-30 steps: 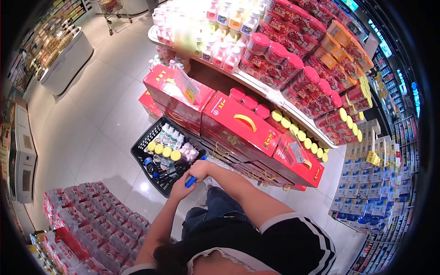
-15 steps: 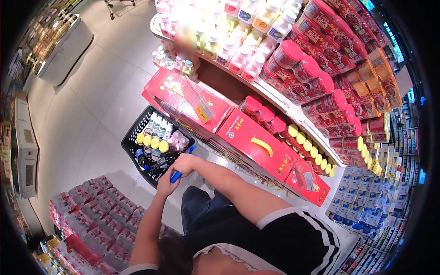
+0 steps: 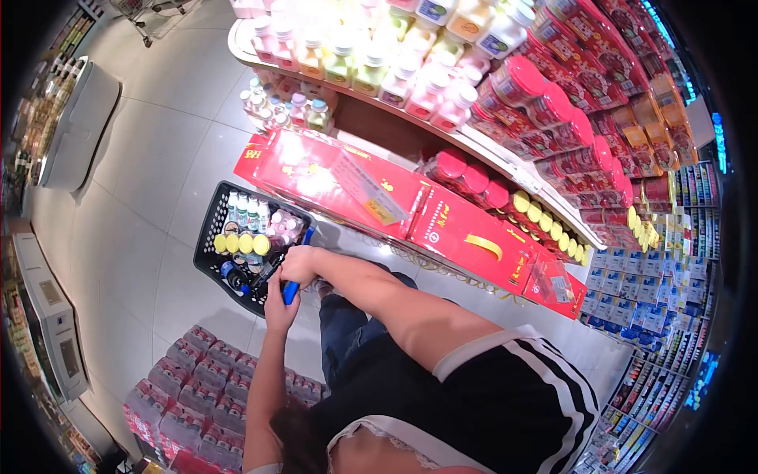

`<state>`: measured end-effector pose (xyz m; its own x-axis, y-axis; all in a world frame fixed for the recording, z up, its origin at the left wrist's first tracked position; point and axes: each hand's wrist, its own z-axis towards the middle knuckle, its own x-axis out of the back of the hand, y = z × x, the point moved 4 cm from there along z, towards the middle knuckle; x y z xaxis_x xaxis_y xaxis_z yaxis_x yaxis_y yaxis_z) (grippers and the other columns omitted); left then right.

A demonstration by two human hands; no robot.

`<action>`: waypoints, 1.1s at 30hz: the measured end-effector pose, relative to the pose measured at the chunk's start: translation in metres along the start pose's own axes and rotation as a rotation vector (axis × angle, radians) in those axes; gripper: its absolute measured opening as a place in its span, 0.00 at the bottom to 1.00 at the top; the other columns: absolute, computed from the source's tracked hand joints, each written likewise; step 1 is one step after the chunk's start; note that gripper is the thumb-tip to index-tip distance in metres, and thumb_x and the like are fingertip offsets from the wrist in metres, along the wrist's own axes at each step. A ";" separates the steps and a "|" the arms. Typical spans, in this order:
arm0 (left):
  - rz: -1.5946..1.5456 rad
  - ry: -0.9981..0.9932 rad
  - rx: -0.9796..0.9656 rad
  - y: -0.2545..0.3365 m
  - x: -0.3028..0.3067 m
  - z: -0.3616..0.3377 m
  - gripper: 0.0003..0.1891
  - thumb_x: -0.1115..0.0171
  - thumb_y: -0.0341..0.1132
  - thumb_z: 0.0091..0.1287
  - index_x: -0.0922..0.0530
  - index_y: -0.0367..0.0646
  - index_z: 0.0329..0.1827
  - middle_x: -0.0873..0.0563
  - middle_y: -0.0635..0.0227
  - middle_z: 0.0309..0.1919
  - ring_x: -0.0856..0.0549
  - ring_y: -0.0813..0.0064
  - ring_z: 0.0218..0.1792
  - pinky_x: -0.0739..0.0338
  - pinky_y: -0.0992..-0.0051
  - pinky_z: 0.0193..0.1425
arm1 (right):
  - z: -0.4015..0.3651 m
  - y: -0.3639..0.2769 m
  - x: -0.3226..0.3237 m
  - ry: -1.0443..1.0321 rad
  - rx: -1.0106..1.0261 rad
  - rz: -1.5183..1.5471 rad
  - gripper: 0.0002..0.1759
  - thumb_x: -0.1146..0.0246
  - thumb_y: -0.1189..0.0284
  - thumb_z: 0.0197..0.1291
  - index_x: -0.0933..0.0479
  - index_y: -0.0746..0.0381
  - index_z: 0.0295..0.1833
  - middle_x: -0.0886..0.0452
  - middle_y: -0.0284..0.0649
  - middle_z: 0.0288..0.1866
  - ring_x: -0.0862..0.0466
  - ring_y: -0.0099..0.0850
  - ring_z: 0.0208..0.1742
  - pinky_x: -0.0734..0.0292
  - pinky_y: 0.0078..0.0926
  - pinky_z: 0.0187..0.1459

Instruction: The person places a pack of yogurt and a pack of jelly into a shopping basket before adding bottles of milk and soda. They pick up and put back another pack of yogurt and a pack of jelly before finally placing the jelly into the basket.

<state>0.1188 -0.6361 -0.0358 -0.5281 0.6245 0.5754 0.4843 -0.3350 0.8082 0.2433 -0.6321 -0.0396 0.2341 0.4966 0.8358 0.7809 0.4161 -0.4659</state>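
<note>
Left grip (image 3: 276,300), right grip (image 3: 301,265) on 1 handle (image 3: 290,295)

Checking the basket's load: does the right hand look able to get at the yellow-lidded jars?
Probably yes, once freed: the right hand is closed on the blue handle, close beside the yellow-lidded jars, which lie uncovered in the basket with nothing over them.

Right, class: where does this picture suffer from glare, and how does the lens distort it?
Head view: glare bleaches the shelf bottles and a patch on the red boxes; the fisheye bows the shelf edge and blackens the corners.
</note>
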 end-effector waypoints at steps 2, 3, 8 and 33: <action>0.023 -0.003 -0.030 -0.013 0.010 0.008 0.34 0.36 0.32 0.52 0.38 0.44 0.64 0.25 0.54 0.51 0.22 0.54 0.49 0.25 0.64 0.48 | 0.016 0.005 0.005 -0.007 -0.001 -0.018 0.12 0.37 0.61 0.38 0.21 0.56 0.29 0.18 0.40 0.30 0.17 0.42 0.34 0.22 0.39 0.36; 0.003 -0.015 -0.001 -0.016 0.017 0.013 0.34 0.37 0.32 0.52 0.38 0.44 0.64 0.25 0.54 0.52 0.22 0.54 0.49 0.25 0.64 0.48 | 0.024 0.007 0.008 -0.033 -0.034 -0.026 0.12 0.36 0.61 0.38 0.20 0.55 0.29 0.18 0.40 0.30 0.17 0.42 0.34 0.23 0.39 0.36; -0.017 -0.002 -0.048 -0.035 0.045 0.045 0.33 0.38 0.34 0.53 0.39 0.44 0.64 0.26 0.54 0.53 0.23 0.51 0.50 0.26 0.63 0.49 | 0.060 0.024 0.029 -0.074 -0.058 -0.054 0.13 0.36 0.59 0.39 0.21 0.55 0.30 0.18 0.41 0.28 0.17 0.42 0.32 0.22 0.39 0.35; 0.006 -0.006 -0.021 -0.121 0.179 0.129 0.32 0.36 0.38 0.50 0.33 0.48 0.61 0.23 0.61 0.54 0.21 0.58 0.50 0.24 0.65 0.49 | 0.219 0.061 0.087 -0.099 -0.121 -0.053 0.14 0.38 0.60 0.43 0.21 0.58 0.34 0.18 0.46 0.28 0.17 0.44 0.32 0.22 0.42 0.34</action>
<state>0.0560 -0.3931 -0.0467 -0.5212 0.6268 0.5792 0.4722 -0.3536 0.8075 0.1848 -0.3965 -0.0586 0.1374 0.5517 0.8227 0.8562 0.3514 -0.3787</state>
